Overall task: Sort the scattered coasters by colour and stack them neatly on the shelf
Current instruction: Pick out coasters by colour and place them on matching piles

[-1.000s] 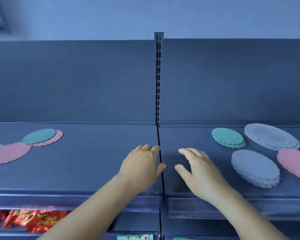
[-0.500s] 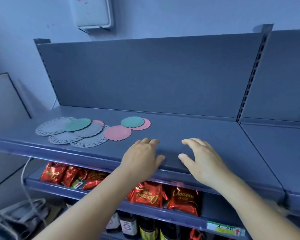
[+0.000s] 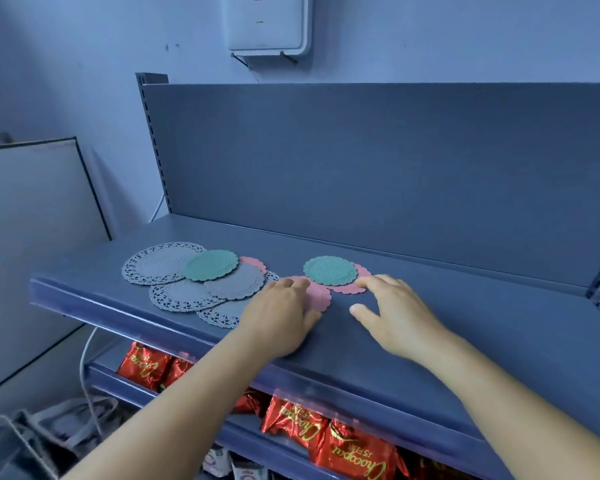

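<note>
Left hand (image 3: pixel 281 315): fingers flat on pink coaster (image 3: pixel 317 296), pinching nothing.
Right hand (image 3: pixel 394 311): spread, empty.
Risk: sliding pink coaster may drag the overlapping grey coasters (image 3: pixel 222 289) toward shelf (image 3: pixel 361 358) front edge.

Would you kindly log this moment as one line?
left hand on pink coaster | right hand touches second pink coaster | unsorted

Both bare forearms reach up and forward from the bottom edge, the left one from about 7 o'clock, the right one from about 5 o'clock. The left hand (image 3: pixel 280 313) lies palm down with its fingers stretched toward 12 o'clock and the thumb tucked along its right side. The right hand (image 3: pixel 394 312) is also palm down, just beside the left but apart from it, fingers loosely spread and pointing toward 11 o'clock, thumb splayed out toward 9 o'clock.
</note>
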